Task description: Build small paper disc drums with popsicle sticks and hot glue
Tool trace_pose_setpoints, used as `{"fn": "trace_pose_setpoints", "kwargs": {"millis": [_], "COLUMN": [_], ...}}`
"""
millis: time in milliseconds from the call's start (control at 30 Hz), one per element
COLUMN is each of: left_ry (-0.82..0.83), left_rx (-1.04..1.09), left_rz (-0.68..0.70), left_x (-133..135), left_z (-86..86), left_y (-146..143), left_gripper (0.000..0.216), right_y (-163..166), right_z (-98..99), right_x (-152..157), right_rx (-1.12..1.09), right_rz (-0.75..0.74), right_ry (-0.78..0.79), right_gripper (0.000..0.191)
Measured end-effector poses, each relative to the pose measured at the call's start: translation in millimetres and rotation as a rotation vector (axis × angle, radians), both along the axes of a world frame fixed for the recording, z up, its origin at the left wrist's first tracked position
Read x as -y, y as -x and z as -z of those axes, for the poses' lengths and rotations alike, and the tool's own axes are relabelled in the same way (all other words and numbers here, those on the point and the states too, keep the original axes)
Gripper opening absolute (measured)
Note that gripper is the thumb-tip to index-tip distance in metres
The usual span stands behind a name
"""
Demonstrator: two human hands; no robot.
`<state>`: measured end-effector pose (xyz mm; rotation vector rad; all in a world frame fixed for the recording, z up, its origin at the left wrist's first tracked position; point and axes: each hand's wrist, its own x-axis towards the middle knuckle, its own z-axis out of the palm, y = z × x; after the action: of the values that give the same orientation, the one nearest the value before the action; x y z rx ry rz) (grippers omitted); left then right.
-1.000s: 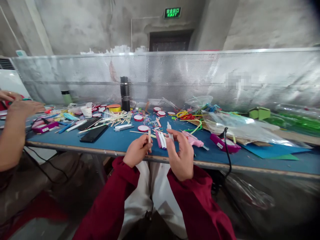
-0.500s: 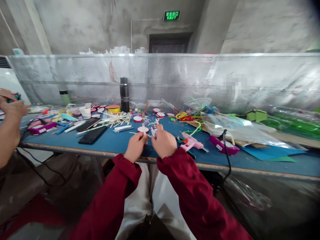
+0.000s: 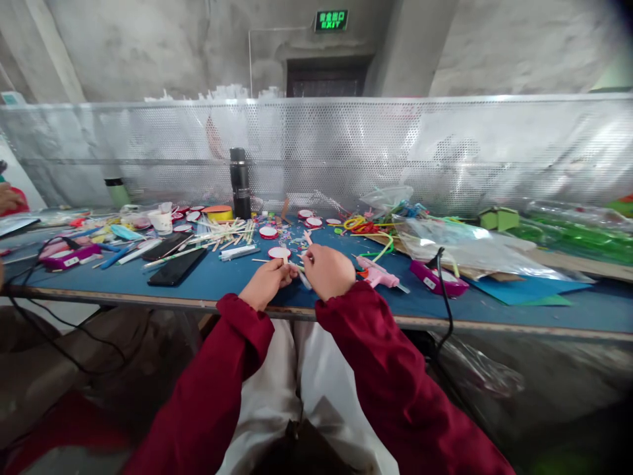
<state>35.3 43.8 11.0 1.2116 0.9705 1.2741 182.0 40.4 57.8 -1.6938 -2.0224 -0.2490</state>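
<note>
My left hand (image 3: 266,282) and my right hand (image 3: 329,270) meet over the near edge of the blue table (image 3: 222,280), both in dark red sleeves. The left hand's fingers are pinched on a thin wooden stick (image 3: 287,261). The right hand is closed round several pale sticks (image 3: 305,280), whose ends poke out between the two hands. A red and white round disc (image 3: 279,253) lies just beyond my fingers. A pink glue gun (image 3: 378,276) lies to the right of my right hand.
A black phone (image 3: 177,267), a pile of wooden sticks (image 3: 230,234), a black flask (image 3: 239,183), a second purple glue gun (image 3: 438,278) with a black cord, and plastic bags (image 3: 459,247) crowd the table. A perforated metal screen (image 3: 346,152) backs it. Another person's hand (image 3: 7,198) shows far left.
My right hand has moved left from beside the glue gun to meet the left hand and closed on the pale sticks. The camera has turned right; the other person's arm has nearly left view.
</note>
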Motion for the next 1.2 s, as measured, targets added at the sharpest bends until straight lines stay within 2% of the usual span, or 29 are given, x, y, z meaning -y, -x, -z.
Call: {"fn": "trace_pose_setpoints", "kwargs": {"millis": [133, 233, 400, 567, 733, 1000, 1200], "left_ry": [-0.004, -0.030, -0.072, -0.069, -0.058, -0.035, 0.019], "left_rx": [-0.014, -0.062, -0.130, -0.076, 0.020, 0.121, 0.152], "left_rz": [0.018, 0.002, -0.028, -0.090, -0.097, -0.089, -0.010], "left_x": [-5, -8, -8, -6, -3, 6, 10], "left_z": [2.5, 5.0, 5.9, 2.7, 0.7, -0.8, -6.2], "left_y": [-4, -7, -9, -13, -21, -20, -23], "left_gripper": [0.022, 0.022, 0.023, 0.022, 0.019, 0.020, 0.016], "right_y": [-26, -35, -22, -8, -4, 1, 0], "right_z": [-2.6, 0.3, 9.3, 20.9, 29.1, 30.2, 29.1], "right_x": [4, 8, 21, 31, 31, 28, 33], "right_rx": [0.002, 0.047, 0.187, 0.249, 0.193, 0.116, 0.089], "right_rz": [-0.015, 0.003, -0.022, -0.007, 0.032, 0.109, 0.161], "right_ry": [-0.013, -0.020, -0.017, 0.055, 0.086, 0.098, 0.104], "right_gripper": [0.023, 0.023, 0.032, 0.027, 0.027, 0.025, 0.026]}}
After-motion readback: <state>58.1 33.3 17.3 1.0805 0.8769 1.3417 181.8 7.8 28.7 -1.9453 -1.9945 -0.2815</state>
